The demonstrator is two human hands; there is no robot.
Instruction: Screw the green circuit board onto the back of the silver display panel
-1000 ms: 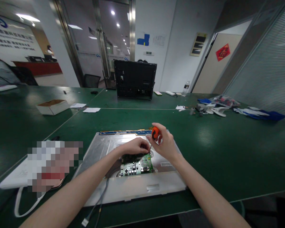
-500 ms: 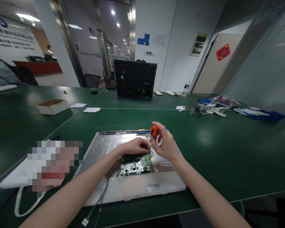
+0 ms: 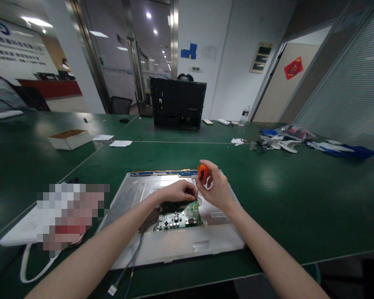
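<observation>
A silver metal display panel (image 3: pixel 174 245) lies face down on the green table in front of me. A small green circuit board (image 3: pixel 180 216) sits on its middle. My right hand (image 3: pixel 216 190) is closed around an orange-handled screwdriver (image 3: pixel 202 171), held upright with its thin shaft pointing down at the board's far edge. My left hand (image 3: pixel 177 193) rests on the far side of the board, its fingertips pinched close to the screwdriver tip; what they pinch is too small to see. A grey cable (image 3: pixel 134 259) runs from the board toward me.
A black monitor back shell (image 3: pixel 177 104) stands upright at the far side. An open cardboard box (image 3: pixel 69 139) and papers (image 3: pixel 120 143) lie to the left. Gloves and plastic bags (image 3: pixel 286 139) are at the right. A white object with a strap (image 3: pixel 25 241) sits near left.
The screwdriver handle has turned slightly between my right fingers; both hands stay in place over the board.
</observation>
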